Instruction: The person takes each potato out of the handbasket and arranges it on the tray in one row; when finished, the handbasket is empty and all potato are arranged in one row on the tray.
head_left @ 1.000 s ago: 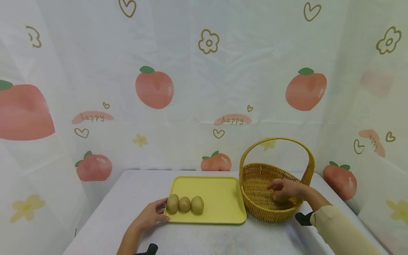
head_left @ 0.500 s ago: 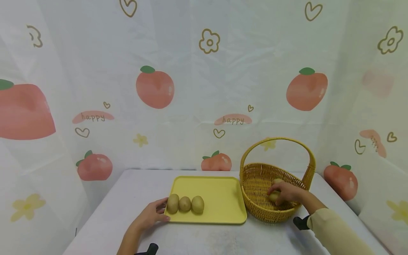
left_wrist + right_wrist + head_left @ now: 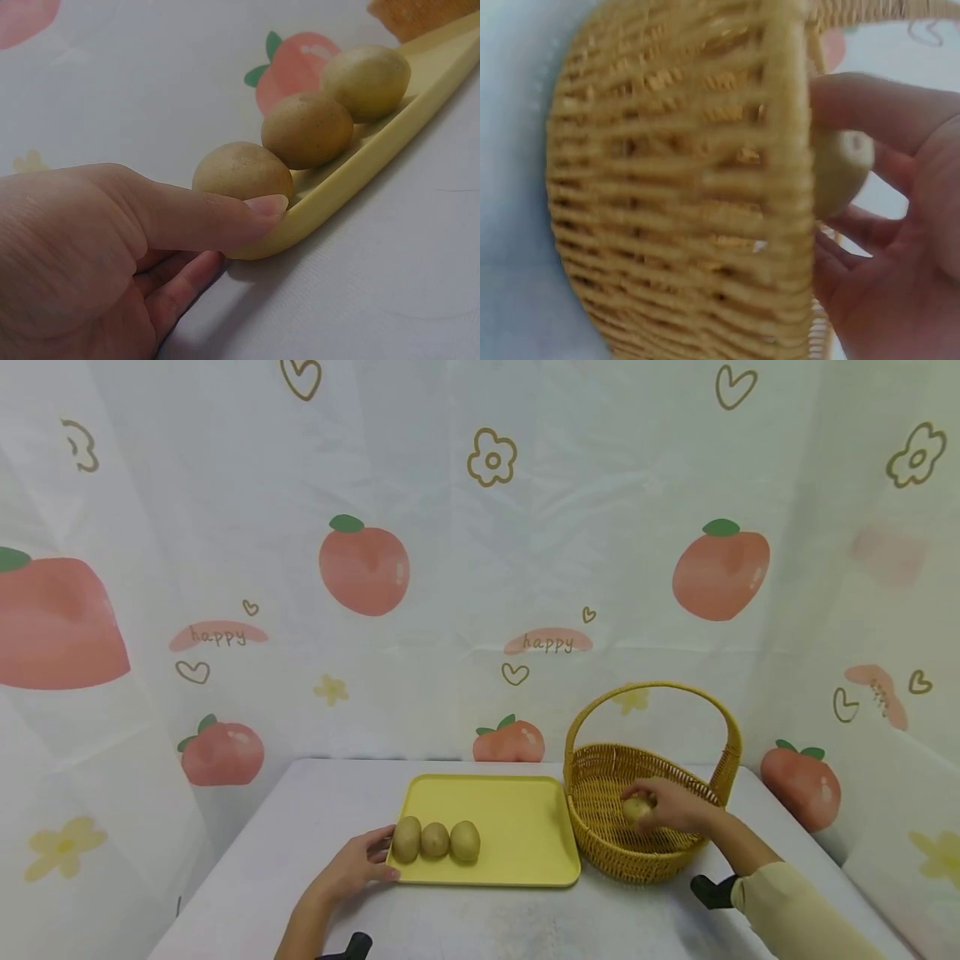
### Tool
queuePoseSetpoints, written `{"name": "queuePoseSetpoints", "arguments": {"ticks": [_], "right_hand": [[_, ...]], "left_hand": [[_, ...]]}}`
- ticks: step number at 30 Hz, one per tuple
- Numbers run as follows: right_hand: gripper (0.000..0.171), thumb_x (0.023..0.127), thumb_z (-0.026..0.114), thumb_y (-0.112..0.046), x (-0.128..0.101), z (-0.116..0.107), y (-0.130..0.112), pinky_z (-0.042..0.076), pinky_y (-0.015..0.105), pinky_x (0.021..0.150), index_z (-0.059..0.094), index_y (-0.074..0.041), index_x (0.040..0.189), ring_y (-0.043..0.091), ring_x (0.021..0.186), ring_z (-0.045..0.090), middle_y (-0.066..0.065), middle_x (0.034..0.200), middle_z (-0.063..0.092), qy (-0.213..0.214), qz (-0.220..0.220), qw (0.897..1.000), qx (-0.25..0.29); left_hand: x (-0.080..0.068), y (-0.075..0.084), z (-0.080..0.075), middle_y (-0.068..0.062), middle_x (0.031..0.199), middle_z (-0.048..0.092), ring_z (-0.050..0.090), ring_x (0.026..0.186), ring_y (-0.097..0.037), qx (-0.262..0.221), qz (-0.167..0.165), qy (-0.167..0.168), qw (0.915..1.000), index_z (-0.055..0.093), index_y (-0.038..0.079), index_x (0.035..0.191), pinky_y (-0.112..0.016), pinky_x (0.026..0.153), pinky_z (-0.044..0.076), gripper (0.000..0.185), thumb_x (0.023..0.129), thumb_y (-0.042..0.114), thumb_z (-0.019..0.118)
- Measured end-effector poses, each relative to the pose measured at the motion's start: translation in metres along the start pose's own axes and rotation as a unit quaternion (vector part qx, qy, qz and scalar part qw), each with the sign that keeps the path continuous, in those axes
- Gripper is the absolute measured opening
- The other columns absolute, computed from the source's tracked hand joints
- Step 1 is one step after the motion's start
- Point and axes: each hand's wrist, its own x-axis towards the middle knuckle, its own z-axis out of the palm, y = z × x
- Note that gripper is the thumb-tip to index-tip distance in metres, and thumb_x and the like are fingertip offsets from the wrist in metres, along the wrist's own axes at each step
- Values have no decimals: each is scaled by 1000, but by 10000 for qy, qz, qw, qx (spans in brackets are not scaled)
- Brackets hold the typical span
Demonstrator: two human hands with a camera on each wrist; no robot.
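The right hand [image 3: 678, 807] has a potato [image 3: 636, 810] in its grip within the basket [image 3: 630, 865], while the left hand [image 3: 354, 868] pinches the yellow tray [image 3: 517, 835].

The head view faces forward and down; closer wrist views share its tray [image 3: 517, 835] (left) and basket [image 3: 632, 866] (right).

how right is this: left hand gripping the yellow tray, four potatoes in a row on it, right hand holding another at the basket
The count is wrong: the head view shows three potatoes on the yellow tray, not four. The left hand, right hand and basket are as you say.
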Motion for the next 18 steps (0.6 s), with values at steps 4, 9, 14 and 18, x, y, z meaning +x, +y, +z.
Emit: {"name": "queuePoseSetpoints", "arguments": {"ticks": [4,9,14,18], "right_hand": [[50,72,82,-15,-4,3,-13,47,32,65,65,-5,117,24,89,53,10,106,56,404,-111,9991,-13],[51,72,83,-19,-5,11,-33,45,29,61,65,-6,118,20,83,49,6,100,54,897,-464,9949,-44],[52,71,85,-23,-4,22,-52,47,28,64,65,-9,117,18,86,52,3,99,53,1282,-665,9895,-42],[51,72,85,-21,-3,31,-71,50,26,66,64,-8,117,18,87,54,2,102,56,1313,-887,9871,236]], "left_hand": [[0,0,0,-33,136,46,50,122,-47,-28,48,-34,10000,37,-15,140,-46,100,47,84,72,6,83],[-1,0,0,-34,136,46,50,122,-47,-45,80,-44,9999,37,-15,140,-46,100,47,84,72,5,83],[0,1,0,-33,135,48,51,121,-45,-36,14,-15,10000,38,-14,140,-46,100,47,84,71,5,83],[0,2,1,-31,134,49,53,120,-44,2,-105,66,9999,40,-13,140,-46,100,47,84,71,5,84]]}}
